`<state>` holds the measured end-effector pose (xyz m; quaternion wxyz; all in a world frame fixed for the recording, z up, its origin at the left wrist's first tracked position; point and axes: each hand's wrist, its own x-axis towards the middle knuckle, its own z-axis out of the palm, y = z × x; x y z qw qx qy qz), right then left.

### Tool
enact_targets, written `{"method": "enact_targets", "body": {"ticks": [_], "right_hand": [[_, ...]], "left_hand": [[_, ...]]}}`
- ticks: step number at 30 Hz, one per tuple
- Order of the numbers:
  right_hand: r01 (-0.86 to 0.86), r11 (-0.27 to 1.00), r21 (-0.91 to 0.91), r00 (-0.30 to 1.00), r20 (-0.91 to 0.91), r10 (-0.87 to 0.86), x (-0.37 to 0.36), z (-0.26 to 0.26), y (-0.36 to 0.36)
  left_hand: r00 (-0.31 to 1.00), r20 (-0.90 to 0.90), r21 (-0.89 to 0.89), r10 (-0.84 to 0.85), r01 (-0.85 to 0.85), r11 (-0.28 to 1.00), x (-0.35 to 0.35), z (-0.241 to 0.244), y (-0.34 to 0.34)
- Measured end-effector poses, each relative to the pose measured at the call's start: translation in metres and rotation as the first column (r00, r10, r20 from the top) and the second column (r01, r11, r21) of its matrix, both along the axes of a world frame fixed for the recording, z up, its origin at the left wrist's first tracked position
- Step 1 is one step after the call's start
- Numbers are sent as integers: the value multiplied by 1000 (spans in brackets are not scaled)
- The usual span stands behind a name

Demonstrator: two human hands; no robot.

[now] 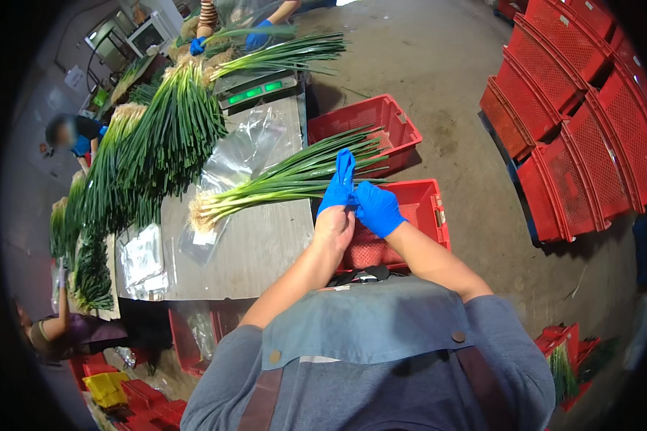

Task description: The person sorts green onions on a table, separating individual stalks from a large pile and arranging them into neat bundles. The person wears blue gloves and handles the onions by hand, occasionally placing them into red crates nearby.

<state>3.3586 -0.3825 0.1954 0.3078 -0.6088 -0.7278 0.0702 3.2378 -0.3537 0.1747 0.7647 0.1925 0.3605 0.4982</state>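
My left hand [335, 207] is partly covered by a blue disposable glove [345, 167], which is bunched up and stands off the fingertips. The wrist and the heel of that hand are bare. My right hand [378, 209], fully gloved in blue, pinches the left glove at its side. Behind my hands a bunch of green onions [264, 188] lies on the table [269, 231], white roots to the left and leaf tips over the edge. Clear plastic bags [242, 145] lie under and beyond the bunch. The fingers of my left hand are hidden inside the glove.
A digital scale [256, 91] carries more green onions [286, 54]. Large heaped bunches [167, 124] line the table's left. Red crates [428, 215] stand below my hands, with stacked red crates [571, 118] to the right. Co-workers are at the far end and left; stacked bags [143, 256] lie near.
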Motion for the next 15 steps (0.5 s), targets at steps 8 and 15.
{"method": "enact_targets", "body": {"ticks": [8, 15], "right_hand": [[-386, 888, -249, 282, -949, -143, 5, 43, -19], [-183, 914, -363, 164, -928, -336, -3, 12, 7]], "left_hand": [[948, -308, 341, -78, 186, 921, -16, 23, -5], [871, -474, 495, -129, 384, 779, 3, 58, -13]]}}
